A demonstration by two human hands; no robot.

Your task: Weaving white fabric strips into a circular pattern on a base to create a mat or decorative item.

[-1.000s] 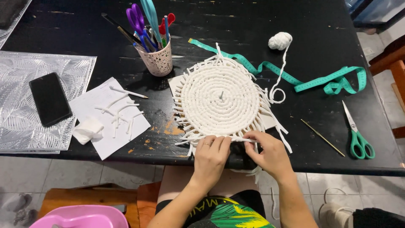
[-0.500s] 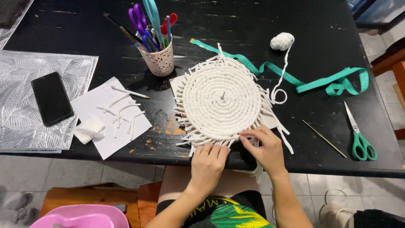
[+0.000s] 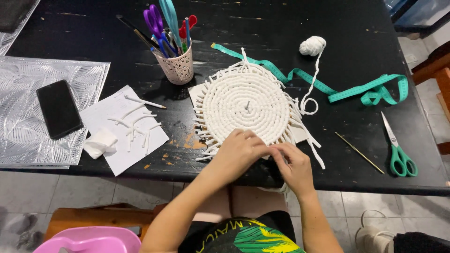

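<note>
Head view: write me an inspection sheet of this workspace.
Surface: black table, scuffed, paint worn near its front edge.
Job's things: round white coiled cord mat with fringe; cord ball behind it.
Clutter: cup of scissors and pens, green tape measure, green scissors, thin needle, paper with cord scraps, phone on silver sheet.
Grips: left hand and right hand meet at the mat's near edge.
Cables: nothing seen.
Surroundings: tiled floor, pink stool.

Just one head-worn cam here, looking steeply down over the near edge of the black table (image 3: 328, 18), fairly close up, with the wearer's lap and the tiled floor (image 3: 56, 192) below.
</note>
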